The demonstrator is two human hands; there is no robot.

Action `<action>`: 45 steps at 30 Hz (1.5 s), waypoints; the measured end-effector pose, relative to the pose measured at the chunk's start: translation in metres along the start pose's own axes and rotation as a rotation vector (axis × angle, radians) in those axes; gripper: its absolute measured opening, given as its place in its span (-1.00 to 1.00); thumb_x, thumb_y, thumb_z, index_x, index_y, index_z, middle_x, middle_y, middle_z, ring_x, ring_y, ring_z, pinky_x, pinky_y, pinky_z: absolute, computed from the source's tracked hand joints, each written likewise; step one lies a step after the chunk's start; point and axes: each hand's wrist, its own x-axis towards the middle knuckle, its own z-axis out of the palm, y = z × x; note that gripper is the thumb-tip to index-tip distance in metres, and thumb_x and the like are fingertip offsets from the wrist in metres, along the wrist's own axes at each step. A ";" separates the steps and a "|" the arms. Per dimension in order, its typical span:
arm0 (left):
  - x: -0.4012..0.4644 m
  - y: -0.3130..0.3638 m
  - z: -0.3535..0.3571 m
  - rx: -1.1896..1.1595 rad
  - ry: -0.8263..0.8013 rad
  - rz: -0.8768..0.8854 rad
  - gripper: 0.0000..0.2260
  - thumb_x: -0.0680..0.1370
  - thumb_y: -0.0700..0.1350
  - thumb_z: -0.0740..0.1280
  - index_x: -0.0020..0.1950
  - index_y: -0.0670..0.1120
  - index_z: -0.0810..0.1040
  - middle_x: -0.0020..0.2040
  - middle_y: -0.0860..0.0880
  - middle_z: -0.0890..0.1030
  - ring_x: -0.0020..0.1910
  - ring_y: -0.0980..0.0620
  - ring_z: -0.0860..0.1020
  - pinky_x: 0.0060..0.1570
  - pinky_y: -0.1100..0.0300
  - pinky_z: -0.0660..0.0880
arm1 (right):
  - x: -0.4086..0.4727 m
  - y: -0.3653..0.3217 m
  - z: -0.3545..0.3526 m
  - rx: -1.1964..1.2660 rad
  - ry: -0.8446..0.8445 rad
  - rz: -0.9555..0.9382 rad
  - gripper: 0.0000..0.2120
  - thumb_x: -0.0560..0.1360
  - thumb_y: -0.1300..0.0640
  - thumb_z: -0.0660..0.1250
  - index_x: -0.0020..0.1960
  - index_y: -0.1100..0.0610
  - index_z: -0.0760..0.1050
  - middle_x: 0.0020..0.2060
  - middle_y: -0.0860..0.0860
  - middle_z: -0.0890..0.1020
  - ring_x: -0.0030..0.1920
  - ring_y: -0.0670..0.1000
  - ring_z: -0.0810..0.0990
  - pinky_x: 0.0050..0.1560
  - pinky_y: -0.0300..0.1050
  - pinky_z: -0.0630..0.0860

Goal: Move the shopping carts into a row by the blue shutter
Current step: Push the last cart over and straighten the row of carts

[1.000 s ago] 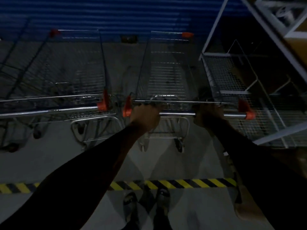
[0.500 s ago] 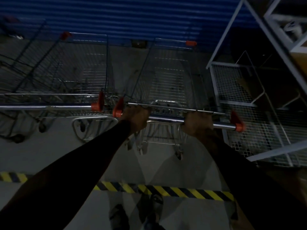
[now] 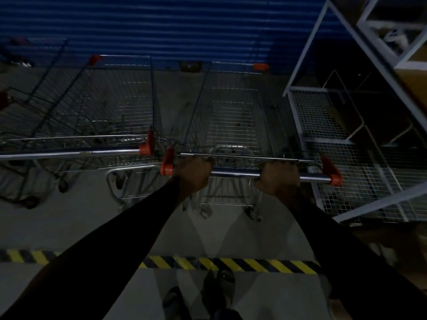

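A wire shopping cart with orange corner caps stands in front of me, its nose near the blue shutter. My left hand grips the left end of its metal handle bar. My right hand grips the same bar further right. Both sleeves are dark. A second cart stands parallel just to the left, its handle end almost touching mine. Part of a third cart shows at the far left.
A white metal rack with mesh shelves stands close on the right of my cart. A yellow-and-black hazard stripe crosses the grey floor in front of my feet. The scene is dim.
The cart I hold has rolled forward toward the shutter and slightly left, closing on the neighbouring cart's handle. My feet have stepped up to the hazard stripe. Both hands keep their grip.
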 end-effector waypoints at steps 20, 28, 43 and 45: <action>-0.030 -0.017 0.005 0.049 0.076 0.006 -0.68 0.45 -0.04 0.26 0.20 -0.02 0.46 -0.06 -0.10 0.65 -0.13 -0.16 0.64 -0.21 0.06 0.51 | -0.012 -0.022 -0.002 0.093 -0.025 -0.045 -0.70 0.40 -0.07 0.31 0.01 0.10 0.58 -0.01 0.10 0.66 0.00 0.18 0.64 -0.04 -0.03 0.51; -0.042 -0.025 0.006 0.061 0.051 -0.019 -0.68 0.40 -0.02 0.26 0.14 0.03 0.49 -0.09 -0.09 0.65 -0.16 -0.19 0.64 -0.17 0.00 0.55 | -0.028 -0.035 -0.002 0.109 -0.029 -0.043 -0.67 0.37 -0.07 0.29 0.03 0.09 0.57 0.02 0.08 0.65 0.03 0.17 0.64 -0.01 -0.03 0.51; -0.068 -0.011 0.016 0.052 0.099 -0.046 -0.72 0.35 0.03 0.29 0.04 0.03 0.51 -0.20 -0.07 0.65 -0.23 -0.19 0.64 -0.16 -0.01 0.56 | -0.058 -0.035 -0.003 0.102 -0.046 -0.046 -0.67 0.40 -0.08 0.29 0.06 0.07 0.55 0.04 0.07 0.64 0.05 0.14 0.62 0.00 -0.06 0.49; -0.072 -0.012 0.019 0.073 0.095 -0.052 -0.73 0.33 0.06 0.32 -0.01 0.03 0.52 -0.24 -0.05 0.64 -0.27 -0.17 0.63 -0.17 -0.01 0.55 | -0.063 -0.037 -0.002 0.101 -0.031 -0.055 -0.69 0.41 -0.08 0.28 0.06 0.07 0.56 0.03 0.06 0.64 0.04 0.13 0.62 -0.02 -0.08 0.48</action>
